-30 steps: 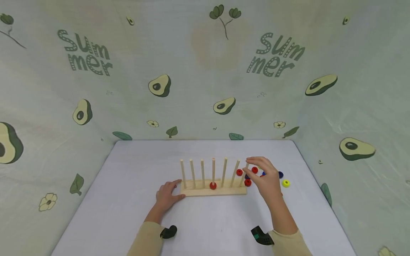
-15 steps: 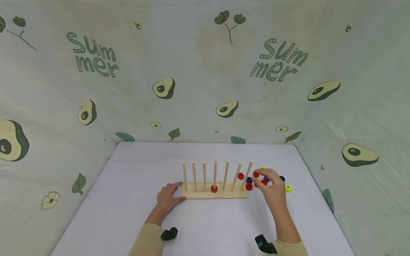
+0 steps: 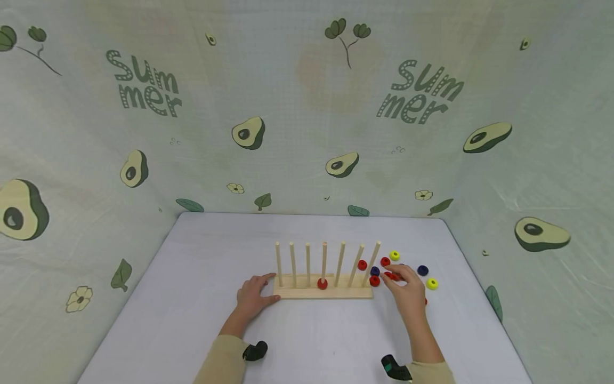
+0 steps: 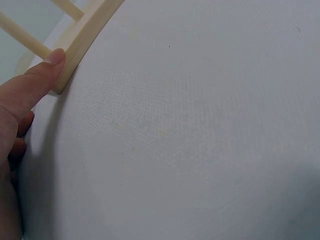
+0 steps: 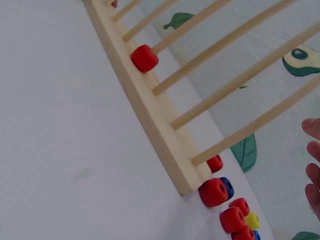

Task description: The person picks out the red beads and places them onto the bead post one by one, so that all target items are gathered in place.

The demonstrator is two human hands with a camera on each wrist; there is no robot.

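A wooden peg stand [image 3: 307, 293], a long base with a row of upright pegs, lies on the white table. One red bead [image 3: 322, 284] sits low on its middle peg. My left hand [image 3: 252, 297] holds the stand's left end, the thumb [image 4: 42, 75] pressing the base's front corner. My right hand [image 3: 409, 294] hovers low over loose beads right of the stand, thumb and forefinger apart with nothing seen between them. Close by its fingertips lie a red bead [image 3: 374, 280] and a dark blue bead [image 3: 375, 271]; its palm hides some others.
Past the right hand lie a dark blue bead [image 3: 422, 270] and a yellow bead [image 3: 432, 284]. Farther back are another yellow bead [image 3: 395, 255] and a red bead [image 3: 362, 265] behind the pegs. A printed curtain [image 3: 288, 106] hangs round the table's back and sides.
My right hand has come away from the top of the rightmost peg, moving right and down to the loose beads. The left hand keeps its place on the stand. The head view has shifted slightly.
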